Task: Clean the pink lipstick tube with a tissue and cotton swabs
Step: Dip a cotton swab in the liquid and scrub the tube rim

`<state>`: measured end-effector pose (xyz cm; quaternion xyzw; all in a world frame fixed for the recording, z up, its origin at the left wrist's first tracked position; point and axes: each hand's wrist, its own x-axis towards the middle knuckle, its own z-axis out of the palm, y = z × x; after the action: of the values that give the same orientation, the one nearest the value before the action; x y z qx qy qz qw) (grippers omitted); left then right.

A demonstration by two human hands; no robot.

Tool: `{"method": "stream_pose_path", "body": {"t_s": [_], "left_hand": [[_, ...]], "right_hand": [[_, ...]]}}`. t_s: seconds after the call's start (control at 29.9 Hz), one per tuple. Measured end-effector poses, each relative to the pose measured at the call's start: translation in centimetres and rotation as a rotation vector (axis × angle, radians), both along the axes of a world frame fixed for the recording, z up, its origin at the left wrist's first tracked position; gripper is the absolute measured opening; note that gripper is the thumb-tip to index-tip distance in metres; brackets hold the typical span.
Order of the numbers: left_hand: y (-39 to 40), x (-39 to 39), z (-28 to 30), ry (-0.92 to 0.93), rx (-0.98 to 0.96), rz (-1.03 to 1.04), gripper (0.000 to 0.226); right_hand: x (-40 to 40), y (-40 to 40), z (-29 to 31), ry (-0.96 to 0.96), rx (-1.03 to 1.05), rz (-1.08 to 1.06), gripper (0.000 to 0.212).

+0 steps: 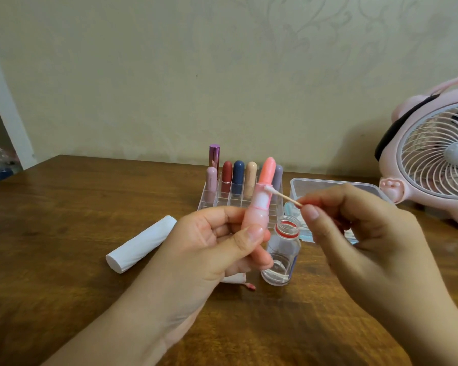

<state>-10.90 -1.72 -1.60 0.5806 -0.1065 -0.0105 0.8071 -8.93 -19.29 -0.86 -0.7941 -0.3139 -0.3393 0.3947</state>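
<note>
My left hand (214, 249) grips the pink lipstick tube (257, 210) upright, its coral stick raised out of the top. My right hand (360, 233) pinches a wooden cotton swab (283, 196) by one end. The swab's white tip touches the tube's rim just below the stick. A crumpled tissue (234, 279) with pink stains lies on the table under my left hand, mostly hidden. A used swab tip (251, 286) stained pink lies beside it.
An open small clear bottle (282, 256) with some liquid stands just below the tube. A clear organizer (222, 198) holds several lipsticks behind. A rolled white tissue pack (140, 244) lies at left. A clear plastic box (336, 186) and a pink fan (434, 159) sit at right.
</note>
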Motion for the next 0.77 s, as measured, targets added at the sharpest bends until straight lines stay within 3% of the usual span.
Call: {"method": "stream_pose_path", "body": {"t_s": [0.23, 0.44, 0.77], "left_hand": [[-0.01, -0.09, 0.25, 0.021, 0.003, 0.001, 0.029], [-0.14, -0.15, 0.16, 0.005, 0.018, -0.011, 0.031], [-0.07, -0.18, 0.25, 0.010, 0.001, -0.020, 0.021]], "right_hand": [[-0.16, 0.05, 0.02, 0.084, -0.045, 0.074, 0.012], [-0.14, -0.12, 0.08, 0.107, 0.076, 0.072, 0.012], [-0.14, 0.07, -0.01, 0.115, -0.055, 0.093, 0.012]]}}
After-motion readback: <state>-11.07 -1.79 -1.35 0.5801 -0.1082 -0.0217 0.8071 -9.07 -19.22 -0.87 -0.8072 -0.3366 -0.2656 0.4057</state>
